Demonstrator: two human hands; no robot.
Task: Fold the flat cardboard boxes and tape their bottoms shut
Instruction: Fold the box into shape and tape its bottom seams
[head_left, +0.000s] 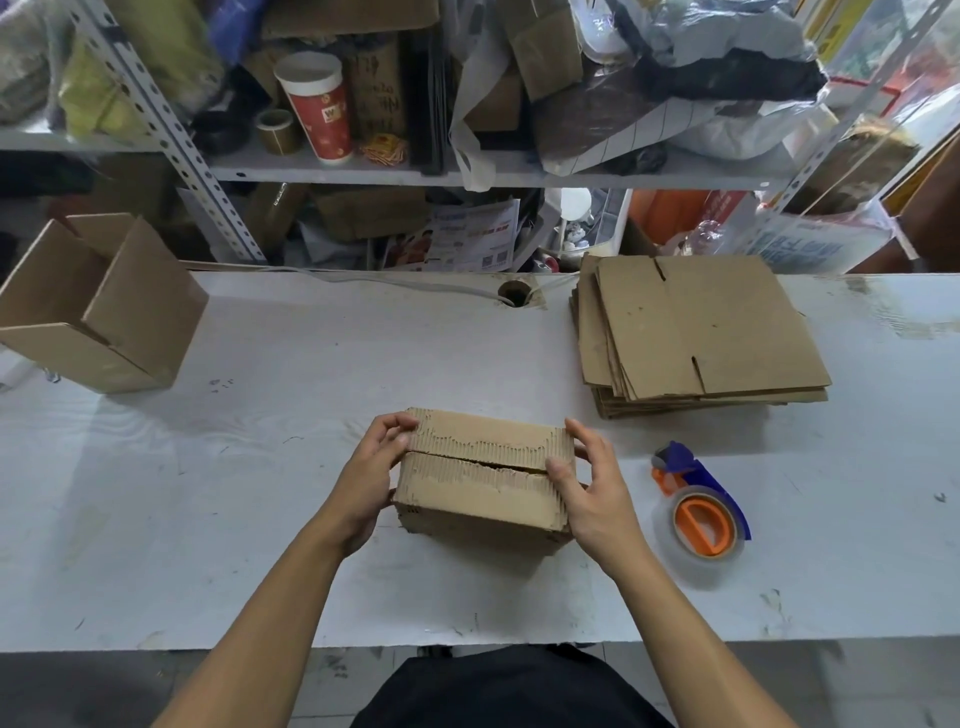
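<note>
1. the left hand (371, 480) curls its fingers and thumb round the left end of a small folded cardboard box (483, 480); the fingertips press near the top left corner.
2. the right hand (582, 480) clamps the box's right end, thumb laid on the top face beside the seam, the other fingers wrapped over the far right corner.
3. both hands seem to squeeze inward, likely to keep the two bottom flaps closed; the seam (488, 464) between them runs left to right and gapes a little towards its right end.
4. the box sits bottom-up on the white table (260, 519), directly in front of the person. no tape shows on the seam, so taping looks like the step to come.
5. right of the box, near the right hand but apart from it, lies a tape dispenser (701, 501), blue and orange with a clear roll, probably parked there for a quick reach.
6. beyond the dispenser, further from the box, a stack of flat cardboard boxes (701, 332) waits.
7. far left of the box, an assembled open box (98, 306) sits at the table's left edge, well apart.
8. bare tabletop surrounds the held box on all sides, with room to turn it; the near table edge lies just below the wrists.
</note>
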